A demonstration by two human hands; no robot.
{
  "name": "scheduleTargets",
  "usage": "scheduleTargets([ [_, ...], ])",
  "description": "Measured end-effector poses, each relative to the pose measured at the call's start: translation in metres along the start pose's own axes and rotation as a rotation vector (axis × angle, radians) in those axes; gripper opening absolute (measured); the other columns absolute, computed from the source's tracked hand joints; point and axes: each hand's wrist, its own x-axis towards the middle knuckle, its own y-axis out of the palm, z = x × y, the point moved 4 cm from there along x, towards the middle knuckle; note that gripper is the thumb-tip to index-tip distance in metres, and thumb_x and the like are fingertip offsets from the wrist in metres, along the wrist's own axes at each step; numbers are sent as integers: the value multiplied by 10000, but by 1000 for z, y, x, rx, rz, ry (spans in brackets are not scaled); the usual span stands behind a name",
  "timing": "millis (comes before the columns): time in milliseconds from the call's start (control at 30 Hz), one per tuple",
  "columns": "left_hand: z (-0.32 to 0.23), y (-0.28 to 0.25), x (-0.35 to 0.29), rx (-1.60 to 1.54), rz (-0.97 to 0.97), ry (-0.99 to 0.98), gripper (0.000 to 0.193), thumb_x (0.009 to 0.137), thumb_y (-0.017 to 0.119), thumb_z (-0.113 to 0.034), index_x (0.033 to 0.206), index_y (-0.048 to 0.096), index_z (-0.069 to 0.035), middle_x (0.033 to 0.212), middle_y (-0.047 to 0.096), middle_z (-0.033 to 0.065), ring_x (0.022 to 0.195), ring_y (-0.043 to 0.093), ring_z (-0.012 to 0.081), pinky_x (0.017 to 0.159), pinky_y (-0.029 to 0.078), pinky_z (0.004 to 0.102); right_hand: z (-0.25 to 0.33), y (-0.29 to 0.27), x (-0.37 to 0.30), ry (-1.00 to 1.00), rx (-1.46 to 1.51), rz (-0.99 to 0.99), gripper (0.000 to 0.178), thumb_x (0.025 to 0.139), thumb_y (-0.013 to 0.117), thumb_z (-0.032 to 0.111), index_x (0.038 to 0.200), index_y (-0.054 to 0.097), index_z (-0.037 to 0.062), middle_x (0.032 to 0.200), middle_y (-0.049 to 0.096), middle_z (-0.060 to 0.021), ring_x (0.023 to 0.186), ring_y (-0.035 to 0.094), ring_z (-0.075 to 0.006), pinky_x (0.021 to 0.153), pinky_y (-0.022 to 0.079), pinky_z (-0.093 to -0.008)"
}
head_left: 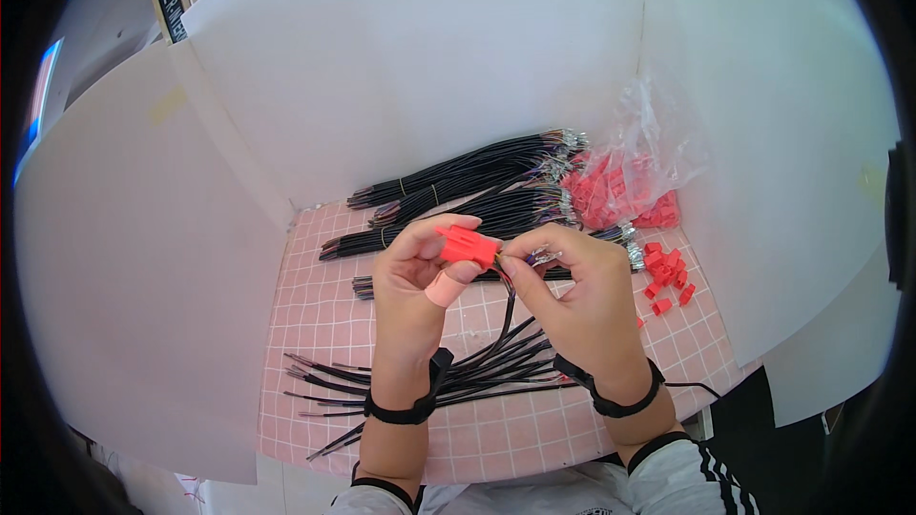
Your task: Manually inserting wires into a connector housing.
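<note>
A red plastic connector housing (468, 247) is pinched between the thumb and fingers of my left hand (417, 272), held up over the table. My right hand (577, 272) is closed at the housing's right end, its thumb and forefinger pinching a thin wire there. Other loose wires with silvery metal terminals (544, 256) stick out beside my right fingers. From the housing's right end a black-sheathed cable (509, 310) hangs down to the cables lying below. A pinkish wrap covers part of my left thumb. The exact wire tip is hidden by my fingers.
Bundles of black cables (468, 167) lie across the back of the pink checked table (315, 324). A clear plastic bag (625, 181) of red housings stands back right, with several loose red housings (666, 272) before it. Spread cables (477, 367) lie nearer me. White panels (410, 57) surround the table.
</note>
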Motion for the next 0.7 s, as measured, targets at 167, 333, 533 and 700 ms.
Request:
scheduleTargets([
  [167,-4,1,-2,-11,-17,-8,369,744,631,-48,1079,495,25,922,600,131,861,584,168,750,468,259,-11,5,0,19,90,10,95,741,617,21,826,589,-10,681,601,-84,578,581,-117,536,456,-227],
  [333,-9,6,-1,-182,-133,-27,343,775,591,-27,1094,480,38,950,588,121,929,577,194,775,475,268,-13,5,3,265,449,-30,131,746,636,12,866,595,-22,755,620,-62,659,582,-80,590,479,-200],
  [533,-8,-2,0,-250,-188,-47,353,803,579,-62,1119,456,34,976,578,120,947,574,210,783,484,273,-17,11,4,283,589,-10,121,749,624,-25,864,589,-40,816,608,-59,697,572,-90,631,481,-203],
  [700,-5,0,1,-259,-127,-77,351,799,583,-60,1116,460,27,981,576,119,949,574,205,782,490,267,-18,13,5,67,519,7,110,743,629,-30,847,594,-30,777,594,-40,710,551,-74,627,462,-196],
])
